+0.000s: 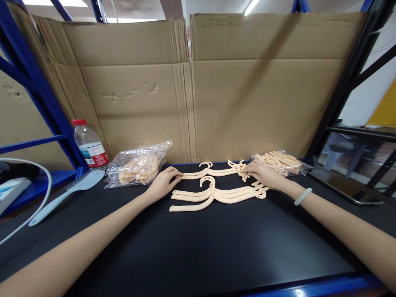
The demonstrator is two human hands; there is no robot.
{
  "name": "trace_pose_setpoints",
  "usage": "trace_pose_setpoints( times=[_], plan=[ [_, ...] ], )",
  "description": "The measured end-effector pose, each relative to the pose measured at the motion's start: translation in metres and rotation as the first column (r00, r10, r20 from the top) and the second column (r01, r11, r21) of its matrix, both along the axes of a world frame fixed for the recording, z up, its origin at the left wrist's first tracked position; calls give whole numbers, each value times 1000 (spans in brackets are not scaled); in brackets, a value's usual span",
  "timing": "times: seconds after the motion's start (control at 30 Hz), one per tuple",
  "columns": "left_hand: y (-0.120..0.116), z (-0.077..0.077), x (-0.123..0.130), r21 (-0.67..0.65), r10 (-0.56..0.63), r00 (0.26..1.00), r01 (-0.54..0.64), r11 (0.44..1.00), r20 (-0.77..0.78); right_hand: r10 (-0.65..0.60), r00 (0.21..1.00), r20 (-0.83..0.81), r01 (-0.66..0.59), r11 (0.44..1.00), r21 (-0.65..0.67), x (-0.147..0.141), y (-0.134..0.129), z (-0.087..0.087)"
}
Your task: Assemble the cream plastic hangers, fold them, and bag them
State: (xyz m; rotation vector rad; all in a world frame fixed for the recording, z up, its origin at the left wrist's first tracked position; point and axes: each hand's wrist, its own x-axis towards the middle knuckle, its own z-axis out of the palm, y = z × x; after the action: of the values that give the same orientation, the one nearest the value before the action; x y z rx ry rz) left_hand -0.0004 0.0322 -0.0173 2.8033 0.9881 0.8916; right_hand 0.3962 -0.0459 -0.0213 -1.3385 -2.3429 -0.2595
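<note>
Several cream plastic hangers lie on the black tabletop in two groups. The front hangers (233, 196) overlap, their hooks pointing away from me and one arm set apart at the lower left. Behind them is a second group, the back hangers (194, 175). My left hand (163, 183) is closed with thumb and fingertips on the left end of a back hanger. At that group's right end is a small pile of cream hook pieces (237, 166). My right hand (262, 172) has its fingertips bent down at this pile, closed on a piece partly hidden by the fingers.
Clear bags of cream parts lie at the left (139, 165) and right (280, 161). A red-capped bottle (91, 146), a pale hairbrush (77, 185) and a white cable (46, 198) are at far left. A tablet (346, 189) lies at right. Cardboard (247, 103) stands behind.
</note>
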Motion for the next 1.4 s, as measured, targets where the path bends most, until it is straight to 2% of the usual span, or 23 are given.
trace_pose_setpoints(
  times=[0.43,0.63,0.73,0.83,0.97,1.03,1.1,1.2,1.3,1.37,1.4],
  plan=[
    [-1,0,6,-44,3,1000,-2,999,14,-3,1000,17,3,1000,2,-6,-1,1],
    [-6,2,10,-42,-3,999,5,999,44,35,999,-12,-34,996,81,-6,-2,3],
    [-11,7,10,-33,-2,998,4,999,66,32,994,-103,-16,987,160,-8,-4,6],
    [-17,13,9,-18,16,995,-14,1000,100,-7,956,-294,79,969,234,-11,-8,12],
    [-23,20,7,6,59,985,-61,998,165,-103,834,-542,263,938,226,-9,-12,18],
    [-27,23,6,12,82,977,-86,996,198,-122,739,-663,309,935,172,-8,-14,20],
    [-29,24,5,14,107,967,-113,994,231,-113,611,-783,301,948,98,-9,-17,22],
    [-33,24,5,-2,141,947,-147,989,288,-107,393,-913,206,978,-26,-16,-27,26],
    [-38,20,7,-77,168,918,-150,986,360,-143,189,-972,12,990,-143,-29,-38,30],
    [-41,15,9,-117,182,904,-148,982,388,-197,85,-977,-112,972,-206,-38,-44,30],
    [-43,13,10,-124,187,900,-150,981,395,-223,57,-973,-150,962,-229,-41,-46,29]
  ],
)
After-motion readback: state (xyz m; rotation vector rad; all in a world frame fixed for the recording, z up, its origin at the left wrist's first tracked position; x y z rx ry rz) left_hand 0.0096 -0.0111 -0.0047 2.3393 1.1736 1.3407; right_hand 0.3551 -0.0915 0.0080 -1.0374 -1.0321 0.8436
